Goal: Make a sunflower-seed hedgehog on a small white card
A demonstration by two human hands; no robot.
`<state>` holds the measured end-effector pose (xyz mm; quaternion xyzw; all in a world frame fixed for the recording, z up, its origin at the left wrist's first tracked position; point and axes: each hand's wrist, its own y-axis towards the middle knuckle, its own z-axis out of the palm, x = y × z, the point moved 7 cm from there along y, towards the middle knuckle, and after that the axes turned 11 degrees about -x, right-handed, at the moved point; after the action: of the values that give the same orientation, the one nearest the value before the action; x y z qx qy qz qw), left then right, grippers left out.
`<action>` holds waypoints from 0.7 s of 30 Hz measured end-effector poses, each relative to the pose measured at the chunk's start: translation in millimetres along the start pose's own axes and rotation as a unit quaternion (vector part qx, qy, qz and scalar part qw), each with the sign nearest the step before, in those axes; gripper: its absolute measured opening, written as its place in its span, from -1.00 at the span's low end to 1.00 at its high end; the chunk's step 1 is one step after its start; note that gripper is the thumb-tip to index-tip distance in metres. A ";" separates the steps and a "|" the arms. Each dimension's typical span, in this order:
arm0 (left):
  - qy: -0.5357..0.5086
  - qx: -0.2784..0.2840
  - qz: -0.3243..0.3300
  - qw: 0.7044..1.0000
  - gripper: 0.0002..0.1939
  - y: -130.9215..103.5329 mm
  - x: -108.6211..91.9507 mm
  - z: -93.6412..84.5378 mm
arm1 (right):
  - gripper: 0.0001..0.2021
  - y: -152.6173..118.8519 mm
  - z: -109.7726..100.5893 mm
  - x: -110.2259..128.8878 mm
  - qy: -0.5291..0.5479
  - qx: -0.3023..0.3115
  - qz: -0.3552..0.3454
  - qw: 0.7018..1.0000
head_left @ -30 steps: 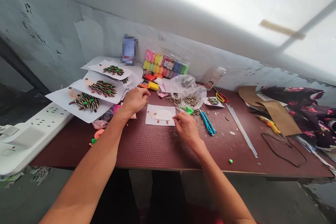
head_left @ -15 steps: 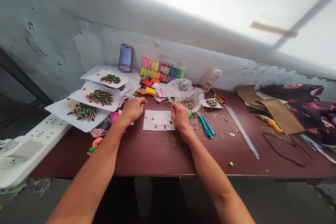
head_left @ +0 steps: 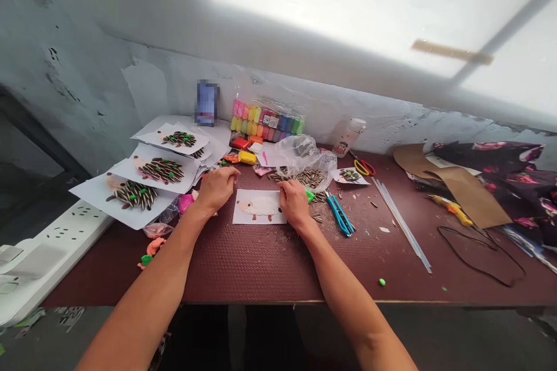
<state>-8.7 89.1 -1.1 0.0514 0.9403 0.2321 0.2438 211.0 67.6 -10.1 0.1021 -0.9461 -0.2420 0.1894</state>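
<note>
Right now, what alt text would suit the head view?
A person's right hand is at one end of a white card with a pale animal shape, the left hand near the other, on a dark red table. Striped seeds and seed-covered cards lie around.

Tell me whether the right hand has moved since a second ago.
Yes. Judged against the blue utility knife, the right hand has shifted forward and somewhat left.

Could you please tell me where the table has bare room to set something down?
Bare table shows in front of the card, between the left forearm and right forearm, and more narrowly between the clear sticks and the glue gun. It is crowded behind the card, with seeds, bag and clay pack, and at left with papers.
</note>
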 end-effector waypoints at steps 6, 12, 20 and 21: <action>0.048 -0.046 0.010 0.998 -0.51 -0.6 11.3 -2.9 | -0.70 0.1 -4.7 2.6 0.009 0.003 0.001 1.000; 0.103 0.024 0.009 0.994 -0.55 -4.1 20.4 8.5 | -0.71 2.3 -11.1 0.7 -0.006 0.016 0.021 1.000; 0.116 0.024 0.024 0.993 -0.50 -4.6 11.6 3.8 | -0.79 7.7 -20.9 -9.4 -0.033 0.030 0.060 0.997; 0.117 0.033 0.035 0.992 -0.48 -6.2 8.6 5.9 | -0.78 7.0 -19.5 -8.3 -0.037 0.039 0.059 0.997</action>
<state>-13.4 87.8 -12.3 0.0650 0.9672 0.2134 0.1219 225.7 67.8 6.6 0.0448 -0.9654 -0.1974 0.1642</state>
